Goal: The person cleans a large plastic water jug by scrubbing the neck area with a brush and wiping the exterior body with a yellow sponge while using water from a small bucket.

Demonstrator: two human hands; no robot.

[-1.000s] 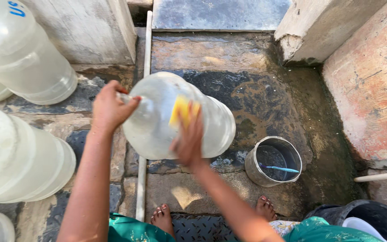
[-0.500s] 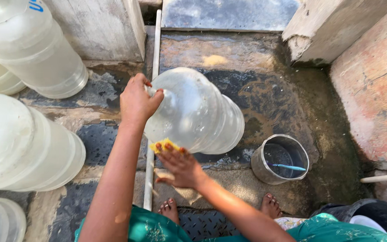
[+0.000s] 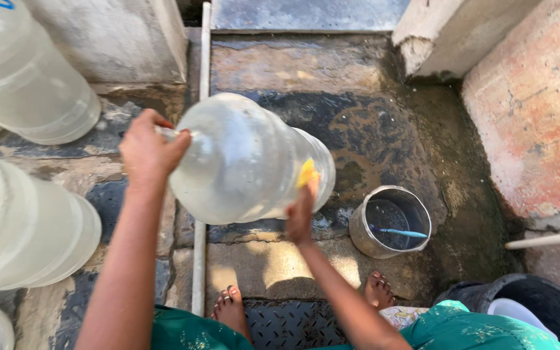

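Spreading under everything is the wet stone floor [image 3: 332,84], dark and stained, patched with paler slabs; it is hemmed by a grey concrete wall [image 3: 111,39] up-left of the big clear jug [image 3: 241,162], a chipped concrete block [image 3: 442,32] up-right of it, and a rough reddish wall [image 3: 533,110] well to its right. Open floor lies beyond the jug and to its right, as far as the walls. Crowding the floor left of the jug are other clear plastic jugs [image 3: 27,227], ribbed and cloudy, lying on their sides. A thin pale pipe [image 3: 203,58] runs along the floor, passing under the jug.

The jug itself is round-bodied, translucent plastic with ringed ridges near its base, held off the floor, tilted with its neck toward the left. The left hand [image 3: 150,152] is wrapped tight about that neck. The right hand [image 3: 301,214] is pressed to the jug's lower right side, fingers closed on a yellow sponge [image 3: 307,173] that touches the plastic.

Right of and below the jug stands a small metal pot [image 3: 391,220], round, with a thin blue stick in it. A dark tub [image 3: 539,304] sits farther down-right. Bare feet [image 3: 231,308] rest on the floor and a ridged metal plate [image 3: 286,324] below the jug, beside green cloth [image 3: 461,327].
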